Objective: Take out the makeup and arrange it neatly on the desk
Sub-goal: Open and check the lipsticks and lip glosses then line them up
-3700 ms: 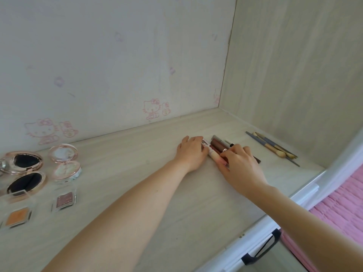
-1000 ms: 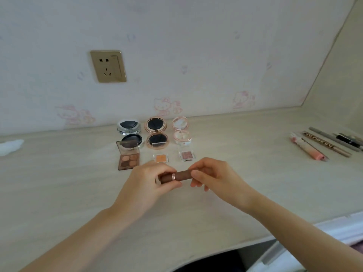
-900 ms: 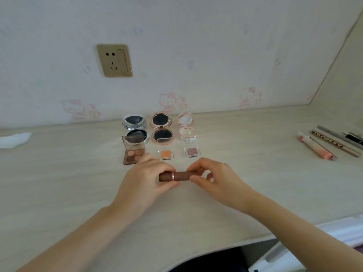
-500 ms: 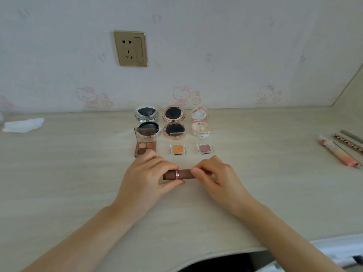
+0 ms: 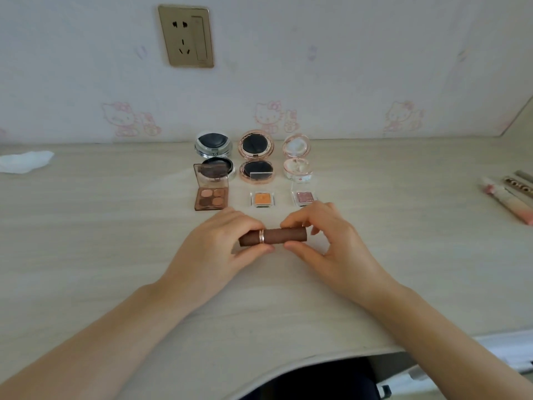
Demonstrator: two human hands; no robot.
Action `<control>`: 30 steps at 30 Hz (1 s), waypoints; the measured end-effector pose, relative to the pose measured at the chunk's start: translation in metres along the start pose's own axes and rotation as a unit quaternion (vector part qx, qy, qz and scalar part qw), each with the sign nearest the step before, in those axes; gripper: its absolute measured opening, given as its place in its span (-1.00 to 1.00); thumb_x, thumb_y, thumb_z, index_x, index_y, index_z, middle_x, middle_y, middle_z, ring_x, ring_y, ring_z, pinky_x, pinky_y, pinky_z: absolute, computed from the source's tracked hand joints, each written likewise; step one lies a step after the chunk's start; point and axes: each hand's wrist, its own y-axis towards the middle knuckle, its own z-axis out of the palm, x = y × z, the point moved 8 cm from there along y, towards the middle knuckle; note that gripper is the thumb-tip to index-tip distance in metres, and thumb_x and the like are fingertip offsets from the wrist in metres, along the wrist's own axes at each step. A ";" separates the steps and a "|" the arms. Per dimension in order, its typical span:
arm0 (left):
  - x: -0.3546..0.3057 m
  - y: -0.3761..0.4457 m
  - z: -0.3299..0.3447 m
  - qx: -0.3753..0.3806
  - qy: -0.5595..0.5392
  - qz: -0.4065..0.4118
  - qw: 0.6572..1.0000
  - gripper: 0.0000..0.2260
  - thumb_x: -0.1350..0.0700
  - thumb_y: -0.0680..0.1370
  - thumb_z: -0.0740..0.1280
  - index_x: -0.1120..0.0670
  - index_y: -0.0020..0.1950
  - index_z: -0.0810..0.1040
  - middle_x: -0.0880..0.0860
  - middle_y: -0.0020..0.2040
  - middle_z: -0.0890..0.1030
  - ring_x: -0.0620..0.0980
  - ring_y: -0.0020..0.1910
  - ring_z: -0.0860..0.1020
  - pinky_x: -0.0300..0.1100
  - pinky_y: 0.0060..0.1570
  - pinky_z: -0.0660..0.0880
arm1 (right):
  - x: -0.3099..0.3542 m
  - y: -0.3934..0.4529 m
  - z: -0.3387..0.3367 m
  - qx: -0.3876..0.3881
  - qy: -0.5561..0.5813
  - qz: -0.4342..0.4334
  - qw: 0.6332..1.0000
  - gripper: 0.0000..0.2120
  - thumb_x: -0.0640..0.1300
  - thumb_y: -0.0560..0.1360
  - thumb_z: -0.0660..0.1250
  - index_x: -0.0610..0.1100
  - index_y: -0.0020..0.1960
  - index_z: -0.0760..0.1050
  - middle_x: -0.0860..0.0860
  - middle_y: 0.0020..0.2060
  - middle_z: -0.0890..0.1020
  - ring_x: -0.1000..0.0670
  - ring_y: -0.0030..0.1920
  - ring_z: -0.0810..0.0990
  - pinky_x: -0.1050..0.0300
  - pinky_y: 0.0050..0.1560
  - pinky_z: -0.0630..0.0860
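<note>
A brown lipstick tube with a thin metallic band lies sideways, held between two bare hands over the middle of a pale wood-grain desk. The left hand pinches the tube's left end, beside the band, thumb below and fingertips above. The right hand pinches its right end the same way, fingers curled over the top and thumb underneath. Whether the tube touches the desk cannot be told.

Behind the hands, toward the desk's back edge, open makeup cases stand in three neat columns: a silver round compact, a rose-gold round compact and a pale pink round compact; in front of them a four-colour eyeshadow palette, a small orange eyeshadow and a small pink eyeshadow. At the desk's right edge lie several slim tubes. A crumpled white tissue sits near the back left corner. The wall behind has faint pink cartoon-cat wallpaper and a gold power socket.
</note>
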 end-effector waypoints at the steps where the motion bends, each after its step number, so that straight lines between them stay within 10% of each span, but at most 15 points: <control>1: -0.002 0.000 0.000 -0.004 0.021 0.004 1.000 -0.75 -0.09 0.46 0.39 0.08 -0.05 0.61 -0.14 -0.19 0.52 -0.14 -0.17 0.46 -0.25 -0.19 0.40 | -0.003 -0.001 0.000 0.001 0.011 0.021 1.000 -0.78 -0.04 0.44 0.44 0.10 0.04 0.50 0.23 -0.10 0.52 0.20 -0.01 0.42 0.44 0.00 0.30; 12: -0.033 0.001 0.015 0.059 0.260 0.094 0.959 -0.75 0.08 0.60 0.15 0.18 -0.02 0.57 0.07 -0.20 0.55 0.12 -0.20 0.51 0.01 -0.23 0.46 | 0.007 -0.003 0.002 0.008 -0.005 0.000 1.000 -0.86 -0.12 0.49 0.39 -0.09 0.05 0.60 0.17 -0.22 0.57 0.08 -0.07 0.44 0.31 -0.05 0.38; 30: -0.025 0.006 0.005 0.053 0.139 0.065 0.987 -0.59 -0.26 0.50 0.21 0.10 0.00 0.40 -0.13 -0.31 0.41 -0.04 -0.33 0.43 -0.11 -0.23 0.37 | 0.012 -0.001 0.000 0.004 0.025 -0.042 0.999 -0.82 -0.09 0.48 0.40 -0.04 0.07 0.56 0.18 -0.09 0.60 0.10 -0.01 0.44 0.38 0.01 0.32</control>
